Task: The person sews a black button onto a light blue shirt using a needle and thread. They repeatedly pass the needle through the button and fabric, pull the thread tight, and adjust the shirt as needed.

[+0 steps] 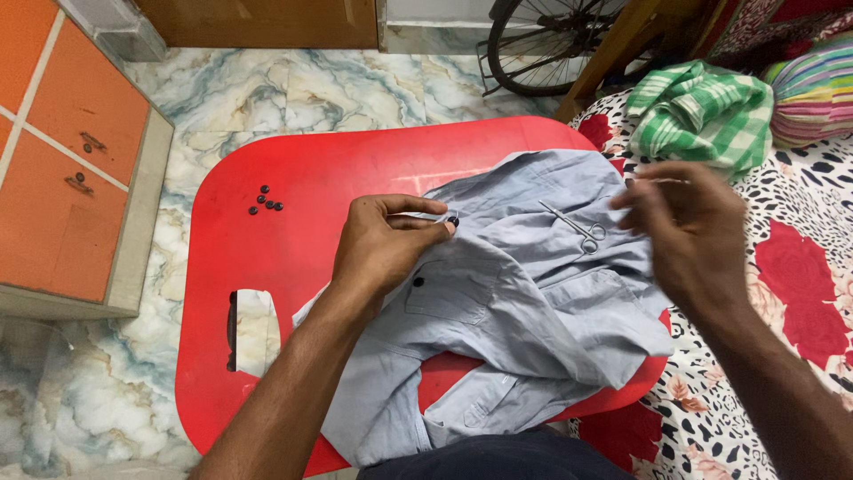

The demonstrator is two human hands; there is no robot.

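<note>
A light blue shirt (pixel 515 302) lies crumpled on a red plastic table (pixel 293 187). My left hand (pixel 382 244) pinches the shirt's edge where a small dark button (pixel 453 220) sits between thumb and forefinger. A second dark button (pixel 418 282) shows lower on the fabric. My right hand (pixel 689 231) is raised and blurred above the shirt's right side, fingers pinched together; whatever it holds is too fine to see. Small silver scissors (pixel 577 229) rest on the shirt between my hands.
Several loose dark buttons (pixel 265 201) lie on the table's far left. An orange cabinet (pixel 62 151) stands at left on marble floor. A patterned bed (pixel 782 267) at right holds a green checked cloth (pixel 702 111) and a striped pillow (pixel 813 89). A bicycle wheel (pixel 542 44) is behind.
</note>
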